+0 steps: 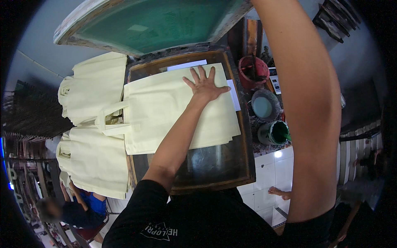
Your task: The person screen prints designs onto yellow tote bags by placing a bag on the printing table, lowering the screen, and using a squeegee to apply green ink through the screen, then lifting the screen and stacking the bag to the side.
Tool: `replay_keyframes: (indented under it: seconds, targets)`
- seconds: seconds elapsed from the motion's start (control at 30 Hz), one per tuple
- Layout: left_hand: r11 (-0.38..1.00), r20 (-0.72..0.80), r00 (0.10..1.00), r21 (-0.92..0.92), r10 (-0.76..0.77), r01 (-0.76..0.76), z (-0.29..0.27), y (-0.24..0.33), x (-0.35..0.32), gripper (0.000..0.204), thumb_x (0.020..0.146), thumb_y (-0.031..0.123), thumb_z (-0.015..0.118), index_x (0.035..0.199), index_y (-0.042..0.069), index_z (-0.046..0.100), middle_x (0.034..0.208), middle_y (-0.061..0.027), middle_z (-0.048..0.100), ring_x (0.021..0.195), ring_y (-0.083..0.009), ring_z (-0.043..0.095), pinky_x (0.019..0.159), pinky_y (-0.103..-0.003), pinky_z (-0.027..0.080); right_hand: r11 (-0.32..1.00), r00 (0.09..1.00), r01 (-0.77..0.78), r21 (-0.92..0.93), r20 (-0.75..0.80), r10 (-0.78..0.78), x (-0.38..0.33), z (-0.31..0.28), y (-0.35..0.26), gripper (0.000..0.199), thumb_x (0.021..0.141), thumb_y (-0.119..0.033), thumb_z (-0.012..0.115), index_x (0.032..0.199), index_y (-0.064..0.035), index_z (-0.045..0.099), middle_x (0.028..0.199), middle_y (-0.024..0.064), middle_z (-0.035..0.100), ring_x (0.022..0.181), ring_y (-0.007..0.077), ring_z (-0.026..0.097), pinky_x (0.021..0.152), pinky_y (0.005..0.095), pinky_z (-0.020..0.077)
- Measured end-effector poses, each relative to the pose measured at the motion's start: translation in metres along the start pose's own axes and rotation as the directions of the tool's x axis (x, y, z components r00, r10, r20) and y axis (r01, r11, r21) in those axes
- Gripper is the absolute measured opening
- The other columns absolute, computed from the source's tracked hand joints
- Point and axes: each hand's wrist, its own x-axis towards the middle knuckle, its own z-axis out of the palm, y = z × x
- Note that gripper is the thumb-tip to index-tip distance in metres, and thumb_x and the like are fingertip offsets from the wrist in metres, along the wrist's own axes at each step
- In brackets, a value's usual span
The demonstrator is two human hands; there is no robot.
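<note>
Workshop clutter is crowding a dark wooden printing table [215,173], where a cream cloth tote bag [165,111] is lying flat with its handles pointing toward the stacks of matching bags [93,124] on the person's left. The left hand [204,84] is pressing palm-down on the bag's far right part, fingers spread wide and gripping nothing. The right arm is reaching up past the top edge of the picture, so the right hand is out of sight; it is likely holding up the hinged screen frame [153,25] with its green mesh, which is hanging tilted above the table. Judging by this, the bag is being smoothed and squared on the table. Lowering the frame would call for a flat bag. Pots of green ink [273,133] and a red bucket [253,72] are standing just beside the table on the right.
</note>
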Motion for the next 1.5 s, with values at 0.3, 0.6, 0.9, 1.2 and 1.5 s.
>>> replay_keyframes:
  seconds: [0.3, 0.6, 0.9, 1.2, 1.5]
  targets:
    - [0.999, 0.079, 0.996, 0.004, -0.034, 0.034, -0.009, 0.005, 0.012, 0.122, 0.072, 0.082, 0.066, 0.165, 0.021, 0.017, 0.169, -0.0234, 0.002, 0.153, -0.052, -0.01, 0.111, -0.08, -0.002, 0.986, 0.995, -0.096, 0.136, -0.026, 0.1, -0.01, -0.005, -0.009, 0.027, 0.087, -0.018, 0.066, 0.095, 0.0057, 0.077, 0.096, 0.0307, 0.071, 0.088, 0.0441, 0.07, 0.084, 0.047, 0.0547]
    - [0.757, -0.41, 0.899, -0.535, 0.155, -0.375, -0.035, -0.039, -0.039, 0.098, 0.084, 0.063, 0.071, 0.153, 0.002, 0.038, 0.149, -0.0318, 0.043, 0.142, -0.0421, 0.038, 0.116, -0.053, 0.032, 0.771, 0.772, -0.611, 0.18, 0.35, 0.531, -0.065, -0.038, -0.109, 0.031, 0.09, -0.027, 0.071, 0.096, 0.0033, 0.075, 0.085, 0.0221, 0.074, 0.078, 0.0348, 0.07, 0.074, 0.0454, 0.0531]
    - [-0.092, -0.082, 0.993, -0.993, 0.09, -0.074, -0.008, -0.112, -0.284, 0.029, 0.101, 0.024, 0.066, 0.099, -0.004, 0.072, 0.085, -0.0114, 0.076, 0.075, -0.0164, 0.072, 0.071, -0.029, 0.056, 0.831, 0.916, -0.386, 0.401, 0.274, 0.293, -0.271, 0.022, -0.166, 0.02, 0.096, -0.016, 0.064, 0.108, -0.0009, 0.07, 0.102, 0.0221, 0.072, 0.091, 0.0393, 0.071, 0.083, 0.0454, 0.0563]
    - [-0.119, 0.19, 0.976, -0.977, -0.11, 0.177, 0.067, -0.119, -0.295, 0.028, 0.096, 0.02, 0.068, 0.081, -0.004, 0.069, 0.069, -0.0114, 0.069, 0.047, -0.0139, 0.059, 0.047, -0.026, 0.046, 0.89, 0.751, -0.4, 0.218, 0.635, 0.181, -0.305, 0.09, -0.171, 0.013, 0.094, -0.015, 0.063, 0.099, -0.0042, 0.068, 0.089, 0.0207, 0.072, 0.084, 0.0379, 0.071, 0.073, 0.0482, 0.0562]
    - [-0.01, 0.193, 0.976, -0.981, -0.102, 0.193, 0.06, -0.117, -0.294, 0.037, 0.098, 0.025, 0.068, 0.073, -0.002, 0.066, 0.058, -0.0084, 0.062, 0.044, -0.0133, 0.055, 0.046, -0.026, 0.042, 0.877, 0.821, -0.285, 0.386, 0.57, 0.015, -0.328, 0.055, -0.178, 0.016, 0.091, -0.019, 0.07, 0.094, -0.0043, 0.064, 0.081, 0.0157, 0.068, 0.074, 0.0359, 0.067, 0.064, 0.0435, 0.0526]
